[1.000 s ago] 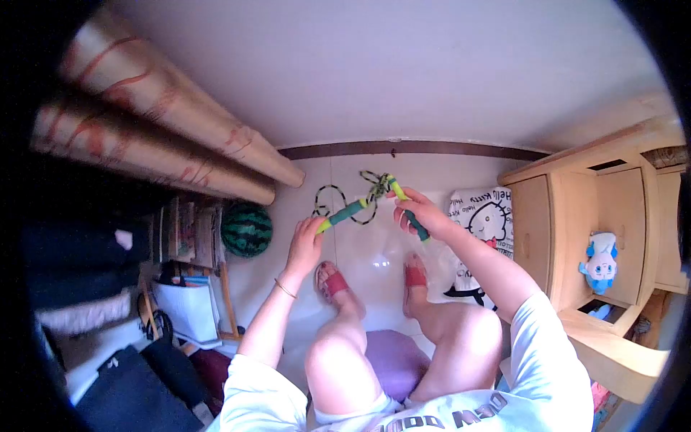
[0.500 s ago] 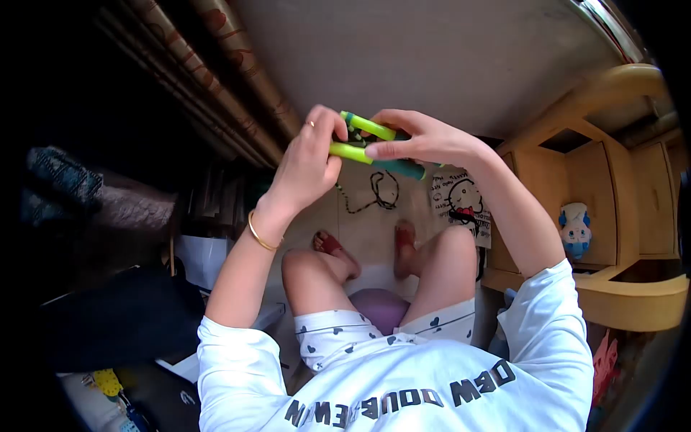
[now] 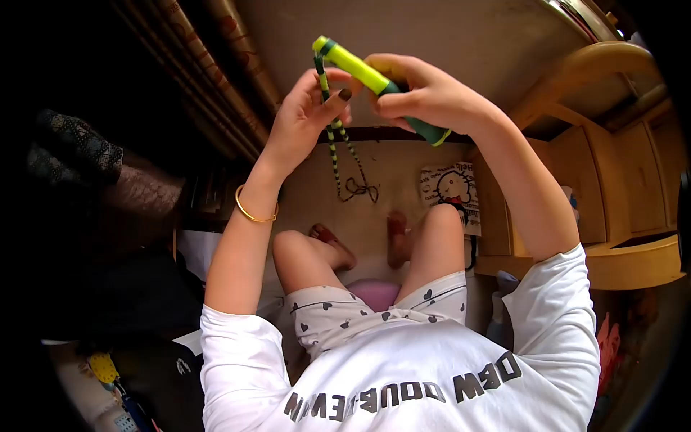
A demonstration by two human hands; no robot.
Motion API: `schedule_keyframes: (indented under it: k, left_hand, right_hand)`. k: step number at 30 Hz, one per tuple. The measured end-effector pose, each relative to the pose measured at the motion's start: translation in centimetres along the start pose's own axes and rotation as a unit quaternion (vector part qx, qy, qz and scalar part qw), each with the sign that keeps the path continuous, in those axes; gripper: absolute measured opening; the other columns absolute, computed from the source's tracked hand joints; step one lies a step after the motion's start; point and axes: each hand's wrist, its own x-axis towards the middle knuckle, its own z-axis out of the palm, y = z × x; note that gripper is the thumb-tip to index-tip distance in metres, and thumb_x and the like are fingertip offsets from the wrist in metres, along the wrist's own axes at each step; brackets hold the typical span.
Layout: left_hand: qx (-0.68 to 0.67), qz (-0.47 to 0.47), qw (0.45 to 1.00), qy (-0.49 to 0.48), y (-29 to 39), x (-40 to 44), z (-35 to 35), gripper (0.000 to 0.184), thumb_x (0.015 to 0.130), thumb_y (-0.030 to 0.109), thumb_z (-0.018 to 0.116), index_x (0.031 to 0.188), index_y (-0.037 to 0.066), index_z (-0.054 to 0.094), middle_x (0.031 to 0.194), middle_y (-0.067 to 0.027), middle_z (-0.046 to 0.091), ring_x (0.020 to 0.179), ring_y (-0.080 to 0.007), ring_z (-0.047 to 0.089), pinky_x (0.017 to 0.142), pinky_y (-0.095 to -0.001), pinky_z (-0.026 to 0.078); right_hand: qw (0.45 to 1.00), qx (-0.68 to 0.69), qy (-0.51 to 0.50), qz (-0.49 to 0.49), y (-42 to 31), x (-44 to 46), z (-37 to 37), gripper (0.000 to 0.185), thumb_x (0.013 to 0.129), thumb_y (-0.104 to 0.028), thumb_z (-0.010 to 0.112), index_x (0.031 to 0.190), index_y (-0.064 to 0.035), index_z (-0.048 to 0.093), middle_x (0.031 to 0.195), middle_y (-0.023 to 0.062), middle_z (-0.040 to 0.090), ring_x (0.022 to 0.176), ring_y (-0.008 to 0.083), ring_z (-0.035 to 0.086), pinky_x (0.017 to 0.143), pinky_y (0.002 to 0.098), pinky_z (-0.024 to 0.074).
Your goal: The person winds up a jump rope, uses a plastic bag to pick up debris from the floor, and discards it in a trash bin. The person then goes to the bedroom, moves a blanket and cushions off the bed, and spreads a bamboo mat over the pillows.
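Handle (image 3: 357,67) higher, inside right grip (image 3: 421,92)

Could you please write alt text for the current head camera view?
A person's right hand grips a yellow-and-green handle, while the left hand is at the striped cord hanging from its end. Below are reddish sandals, with a wooden cabinet at right.

Dim wall (image 3: 432,36), pale floor (image 3: 399,169), wooden cabinet (image 3: 592,183)
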Motion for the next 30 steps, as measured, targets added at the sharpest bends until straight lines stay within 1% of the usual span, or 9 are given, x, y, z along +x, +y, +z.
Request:
schedule_keyframes:
  k: [2, 9, 13, 14, 18, 22, 25, 29, 30]
  left_hand:
    - [0.023, -0.033, 0.999, 0.005, -0.1, -1.0, 0.3, 0.023, 0.098, 0.027, 0.055, 0.100, 0.005, 0.061, 0.072, 0.0054, 0.046, 0.064, -0.0043, 0.042, 0.062, -0.0200, 0.038]
    - [-0.132, -0.094, 0.987, 0.019, -3.3, -4.1, -2.1, 0.040, 0.098, 0.045, 0.049, 0.086, 0.007, 0.056, 0.061, 0.0075, 0.027, 0.058, -0.0044, 0.028, 0.059, -0.0217, 0.029]
    - [-0.087, -0.091, 0.992, 0.017, -1.2, -3.7, 0.5, 0.032, 0.100, 0.037, 0.048, 0.091, 0.007, 0.054, 0.067, 0.0079, 0.034, 0.059, -0.0027, 0.027, 0.055, -0.0195, 0.026]
    - [-0.096, -0.061, 0.993, -0.043, -1.9, -3.8, 0.5, 0.025, 0.101, 0.031, 0.049, 0.097, 0.006, 0.053, 0.075, 0.0067, 0.040, 0.060, -0.0025, 0.028, 0.055, -0.0182, 0.026]
    - [-0.026, -0.110, 0.990, -0.082, -3.0, -4.8, 3.0, 0.037, 0.096, 0.025, 0.058, 0.125, 0.006, 0.045, 0.093, 0.0008, 0.050, 0.072, -0.0056, 0.047, 0.066, -0.0204, 0.042]
    - [-0.081, -0.125, 0.984, -0.093, -4.9, -6.6, 4.5, 0.052, 0.090, 0.018, 0.065, 0.132, 0.005, 0.039, 0.119, -0.0059, 0.050, 0.103, -0.0161, 0.058, 0.090, -0.0313, 0.049]
    - [-0.205, -0.090, 0.969, -0.106, -4.5, -7.4, 4.7, 0.056, 0.087, 0.013, 0.067, 0.134, 0.002, 0.036, 0.124, -0.0078, 0.049, 0.108, -0.0179, 0.058, 0.089, -0.0325, 0.050]
    - [-0.112, -0.161, 0.980, -0.039, -5.3, -9.1, 5.6, 0.058, 0.083, 0.013, 0.072, 0.128, 0.001, 0.038, 0.110, -0.0082, 0.057, 0.097, -0.0172, 0.063, 0.080, -0.0287, 0.052]
    - [-0.054, -0.165, 0.984, -0.030, -5.2, -9.2, 5.8, 0.048, 0.083, 0.010, 0.071, 0.120, 0.001, 0.042, 0.094, -0.0060, 0.059, 0.084, -0.0143, 0.064, 0.069, -0.0253, 0.051]
  right_hand:
    - [0.998, 0.054, 0.011, -0.011, -0.1, -0.5, -0.4, 0.031, 0.078, -0.009, 0.057, 0.109, -0.0016, 0.056, 0.070, -0.0008, 0.049, 0.054, 0.0065, 0.045, 0.051, 0.0205, 0.0378]
    - [0.987, 0.103, 0.101, -0.062, 0.6, -2.6, -2.0, 0.029, 0.079, -0.013, 0.057, 0.106, -0.0030, 0.055, 0.075, -0.0015, 0.046, 0.061, 0.0059, 0.045, 0.052, 0.0195, 0.0373]
    - [0.958, 0.252, 0.124, -0.052, 3.1, -2.8, -0.7, 0.024, 0.072, 0.000, 0.053, 0.096, -0.0038, 0.054, 0.082, 0.0036, 0.047, 0.074, 0.0138, 0.050, 0.064, 0.0278, 0.0430]
    - [0.945, 0.290, 0.141, -0.057, 3.7, -2.9, -0.4, 0.029, 0.070, 0.002, 0.053, 0.097, -0.0052, 0.053, 0.090, 0.0069, 0.053, 0.089, 0.0190, 0.056, 0.080, 0.0334, 0.0478]
    - [0.897, 0.405, 0.153, -0.097, 4.4, -2.2, 1.8, 0.031, 0.070, 0.002, 0.050, 0.101, -0.0028, 0.052, 0.119, 0.0164, 0.057, 0.114, 0.0271, 0.055, 0.100, 0.0414, 0.0444]
    - [0.889, 0.445, 0.100, -0.048, 4.9, -2.0, 4.8, 0.040, 0.071, 0.000, 0.049, 0.111, -0.0034, 0.047, 0.123, 0.0213, 0.054, 0.112, 0.0317, 0.058, 0.092, 0.0409, 0.0503]
    - [0.883, 0.452, 0.123, -0.035, 6.2, -1.9, 6.6, 0.040, 0.069, 0.004, 0.051, 0.108, -0.0057, 0.044, 0.099, 0.0122, 0.053, 0.096, 0.0254, 0.057, 0.082, 0.0369, 0.0499]
    - [0.897, 0.415, 0.137, -0.061, 7.0, -2.1, 8.8, 0.046, 0.072, 0.006, 0.053, 0.115, -0.0058, 0.040, 0.095, 0.0094, 0.050, 0.093, 0.0233, 0.055, 0.087, 0.0380, 0.0468]
    - [0.909, 0.394, 0.123, -0.061, 7.7, -2.0, 9.0, 0.053, 0.077, 0.003, 0.056, 0.125, -0.0060, 0.036, 0.100, 0.0112, 0.052, 0.100, 0.0236, 0.055, 0.091, 0.0373, 0.0448]
